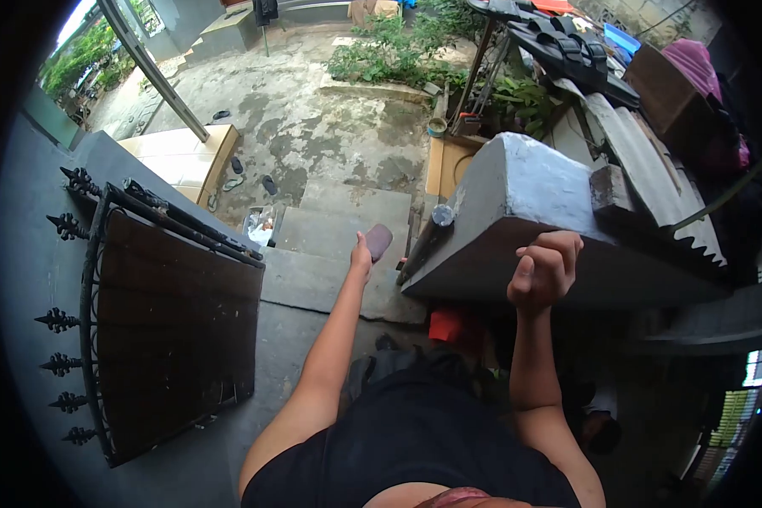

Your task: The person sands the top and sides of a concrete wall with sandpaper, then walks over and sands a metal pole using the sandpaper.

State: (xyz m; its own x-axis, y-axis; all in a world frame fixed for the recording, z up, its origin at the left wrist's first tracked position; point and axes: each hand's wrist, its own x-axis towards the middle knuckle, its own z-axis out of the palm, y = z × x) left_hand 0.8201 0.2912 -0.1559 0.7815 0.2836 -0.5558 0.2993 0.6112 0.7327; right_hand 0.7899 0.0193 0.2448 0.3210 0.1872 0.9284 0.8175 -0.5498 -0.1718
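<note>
My left hand (361, 256) is stretched forward over the concrete steps (309, 233), its thumb and fingers round a flat, dull purple-brown object (379, 242) with rounded corners. What that object is cannot be made out. My right hand (546, 269) is raised with its fingers curled in, in front of the grey wall's end at the right. Whether anything small lies inside those curled fingers is hidden.
A dark metal gate (173, 326) with spiked finials stands at the left. Black sandals (567, 51) lie on the ledge at upper right. Loose slippers (269, 184) lie below the steps, near a tiled bench (173, 157). A red object (455, 325) is low at centre.
</note>
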